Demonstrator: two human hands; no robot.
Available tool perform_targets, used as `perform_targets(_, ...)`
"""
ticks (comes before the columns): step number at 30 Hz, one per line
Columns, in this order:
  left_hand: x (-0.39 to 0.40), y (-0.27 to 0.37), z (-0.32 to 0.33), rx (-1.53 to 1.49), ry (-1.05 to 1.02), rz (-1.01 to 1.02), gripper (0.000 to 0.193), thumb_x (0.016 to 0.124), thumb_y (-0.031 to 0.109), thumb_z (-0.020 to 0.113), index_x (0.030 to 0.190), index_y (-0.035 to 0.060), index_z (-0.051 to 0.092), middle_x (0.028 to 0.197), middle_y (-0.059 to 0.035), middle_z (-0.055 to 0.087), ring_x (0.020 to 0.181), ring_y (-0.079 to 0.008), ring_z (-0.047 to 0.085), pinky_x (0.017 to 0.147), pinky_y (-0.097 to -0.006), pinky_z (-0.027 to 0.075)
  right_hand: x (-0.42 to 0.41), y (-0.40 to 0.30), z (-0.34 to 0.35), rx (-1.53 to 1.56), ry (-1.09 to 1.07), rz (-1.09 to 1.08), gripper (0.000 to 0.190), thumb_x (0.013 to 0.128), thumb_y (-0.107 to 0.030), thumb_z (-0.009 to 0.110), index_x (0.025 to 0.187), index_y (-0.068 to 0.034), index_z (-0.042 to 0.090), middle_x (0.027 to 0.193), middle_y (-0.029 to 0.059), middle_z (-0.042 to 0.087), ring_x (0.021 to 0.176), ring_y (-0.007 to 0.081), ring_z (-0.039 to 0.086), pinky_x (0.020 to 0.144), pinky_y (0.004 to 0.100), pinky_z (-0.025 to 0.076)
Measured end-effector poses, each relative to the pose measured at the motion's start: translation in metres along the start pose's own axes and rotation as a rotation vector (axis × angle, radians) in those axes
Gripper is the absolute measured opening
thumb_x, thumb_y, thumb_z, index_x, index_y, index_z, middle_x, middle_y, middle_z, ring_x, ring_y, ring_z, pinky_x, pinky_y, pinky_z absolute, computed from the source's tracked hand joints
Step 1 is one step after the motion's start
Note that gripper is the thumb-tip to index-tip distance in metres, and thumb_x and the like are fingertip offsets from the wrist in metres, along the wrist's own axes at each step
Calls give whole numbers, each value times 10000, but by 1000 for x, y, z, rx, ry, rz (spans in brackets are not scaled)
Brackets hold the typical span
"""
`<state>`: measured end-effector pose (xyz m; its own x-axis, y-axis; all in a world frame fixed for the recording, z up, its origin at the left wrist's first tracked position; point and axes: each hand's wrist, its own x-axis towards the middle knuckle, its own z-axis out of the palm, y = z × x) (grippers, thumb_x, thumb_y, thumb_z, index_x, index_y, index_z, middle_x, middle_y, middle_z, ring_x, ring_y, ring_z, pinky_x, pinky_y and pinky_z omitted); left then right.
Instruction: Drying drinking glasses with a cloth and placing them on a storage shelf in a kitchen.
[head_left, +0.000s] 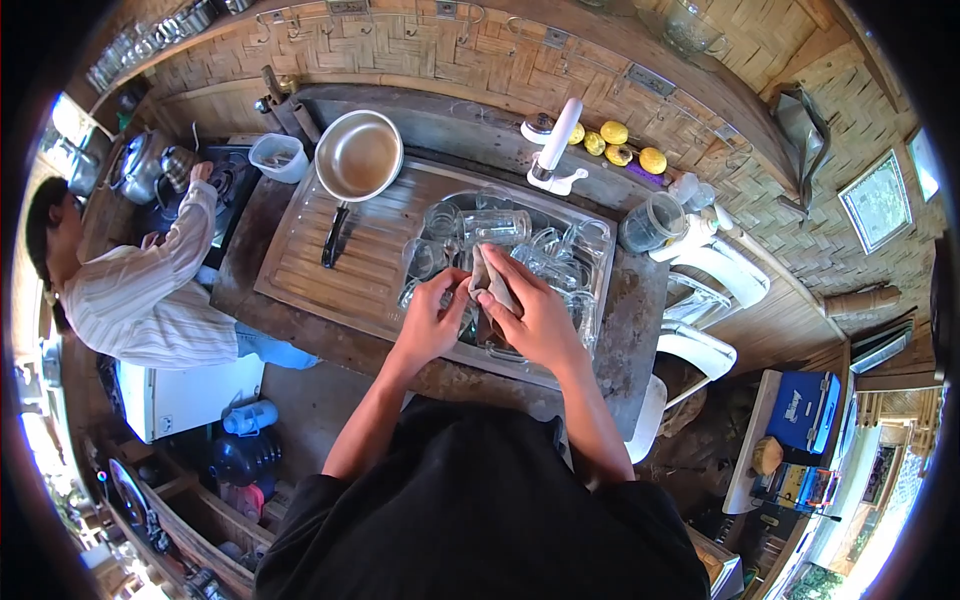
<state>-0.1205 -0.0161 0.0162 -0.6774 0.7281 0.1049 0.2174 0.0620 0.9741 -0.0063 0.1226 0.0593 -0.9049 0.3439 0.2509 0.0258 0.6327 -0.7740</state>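
Over the sink, my right hand (536, 315) grips a small folded greyish-beige cloth (487, 281). The thumb and fingertips of my left hand (435, 315) pinch its left edge. Beneath both hands is a stainless steel sink basin (606, 262) crowded with clear glassware. A glass mug (495, 225) lies on its side just beyond my fingertips, and a drinking glass (424, 259) stands near my left hand. My hands and forearms hide part of the basin's near side.
A metal saucepan (360, 154) with a black handle rests on the ribbed drainboard (300, 262). Behind the sink rises a white faucet (559, 146), beside several yellow fruits (615, 135). A glass jar (652, 221) stands right. At left, a person (157, 277) reaches towards a kettle (178, 165) on the stove.
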Motion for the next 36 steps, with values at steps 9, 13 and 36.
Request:
perform_targets(9, -2, -1, 10, 155, 97, 0, 170, 845, -34, 575, 1001, 11, 626, 872, -140, 661, 851, -288, 624, 875, -379, 430, 4, 8, 19, -327, 90, -161, 555, 999, -427, 500, 1411, -60, 449, 1440, 126, 491, 1211, 348, 576, 935, 466, 507)
perform_targets(13, -6, 7, 19, 238, 88, 105, 174, 824, -49, 596, 963, 53, 618, 871, -99, 641, 873, -300, 595, 907, -395, 362, 10, 20, 17, -22, 63, 141, 367, 1022, -329, 434, 1259, -80, 561, 1163, 161, 658, 929, 399, 678, 775, 463, 553)
perform_targets(36, 8, 30, 6, 262, -48, 369, 111, 985, 60, 546, 899, 33, 611, 854, -46, 650, 787, -205, 597, 859, -333, 400, 0, 73, 46, 956, 223, 522, 407, 1054, -306, 406, 1294, -18, 564, 1103, 171, 615, 955, 245, 657, 823, 384, 539)
